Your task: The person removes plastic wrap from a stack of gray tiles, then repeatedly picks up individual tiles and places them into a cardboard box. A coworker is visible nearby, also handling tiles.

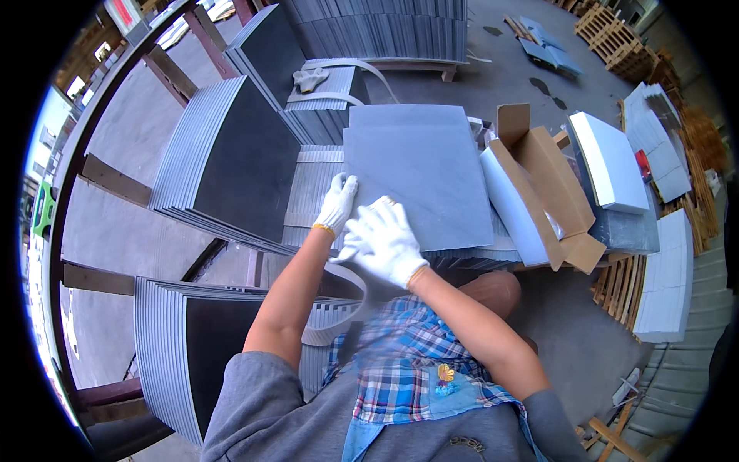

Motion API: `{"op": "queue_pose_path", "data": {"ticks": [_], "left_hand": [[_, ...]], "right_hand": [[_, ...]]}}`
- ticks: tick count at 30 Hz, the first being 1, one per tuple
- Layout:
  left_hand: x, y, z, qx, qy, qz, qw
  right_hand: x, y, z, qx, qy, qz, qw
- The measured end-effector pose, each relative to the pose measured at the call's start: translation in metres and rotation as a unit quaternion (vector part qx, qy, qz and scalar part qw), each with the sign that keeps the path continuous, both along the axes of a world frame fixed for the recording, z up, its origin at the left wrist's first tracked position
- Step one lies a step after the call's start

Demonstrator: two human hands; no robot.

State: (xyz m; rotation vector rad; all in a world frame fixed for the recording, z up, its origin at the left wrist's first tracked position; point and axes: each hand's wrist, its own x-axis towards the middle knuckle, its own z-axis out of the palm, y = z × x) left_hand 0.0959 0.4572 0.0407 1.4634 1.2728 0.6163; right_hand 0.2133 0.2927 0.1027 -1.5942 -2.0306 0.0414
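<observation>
A large grey square tile (419, 173) lies flat on top of a stack of upright grey tiles (312, 192). My left hand (337, 202), in a white glove, grips the tile's near left edge. My right hand (385, 240), also in a white glove, rests on the tile's near corner, just beside the left hand. Both forearms reach up from the lower edge over my plaid apron.
Stacks of dark tiles lean at the left (231, 154) and lower left (185, 339). An open cardboard box (550, 185) with white foam sheets sits to the right. White slabs (666, 277), wooden pallets (616, 35) and a spare glove (309, 78) lie around.
</observation>
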Motion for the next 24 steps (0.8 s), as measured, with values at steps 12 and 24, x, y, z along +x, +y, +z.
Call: {"op": "queue_pose_path", "data": {"ticks": [12, 24], "left_hand": [[-0.095, 0.004, 0.044, 0.03, -0.087, 0.053, 0.994], [0.012, -0.112, 0.082, 0.345, 0.037, -0.063, 0.936]], "right_hand": [[0.116, -0.047, -0.014, -0.023, -0.122, -0.312, 0.942], [0.002, -0.029, 0.012, -0.05, -0.105, -0.125, 0.985]]}}
